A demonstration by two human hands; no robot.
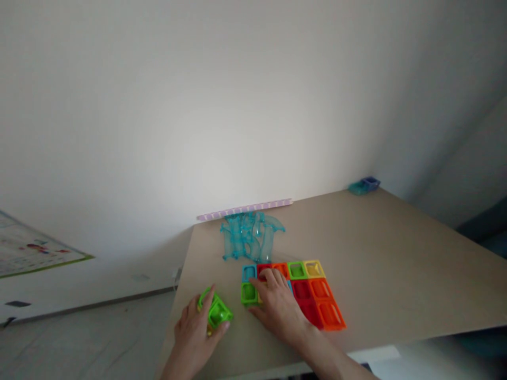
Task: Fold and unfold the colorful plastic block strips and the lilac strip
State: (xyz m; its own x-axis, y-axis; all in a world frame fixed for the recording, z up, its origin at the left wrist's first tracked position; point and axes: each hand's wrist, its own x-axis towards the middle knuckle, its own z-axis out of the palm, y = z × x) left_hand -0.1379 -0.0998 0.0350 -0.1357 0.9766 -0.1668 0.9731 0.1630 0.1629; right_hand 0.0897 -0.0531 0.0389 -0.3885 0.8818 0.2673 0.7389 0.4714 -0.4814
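Note:
On the left part of the table, my left hand (194, 330) is closed around a small group of hollow plastic blocks. A green block (219, 313) shows between the thumb and fingers, with bits of yellow under it. My right hand (277, 301) lies over a flat grid of square, coloured plastic blocks (320, 289), its fingers bent down onto them. Red, orange, green, yellow and blue squares show around that hand. A green square (249, 293) sits at the grid's left edge, beside the thumb. The blocks under the palm are hidden.
Translucent teal plastic pieces (266, 244) lie behind the grid. A lilac patterned strip (245, 209) runs along the wall. Blue and teal pieces (370, 183) sit at the table's far right corner. A poster (35, 248) hangs at left.

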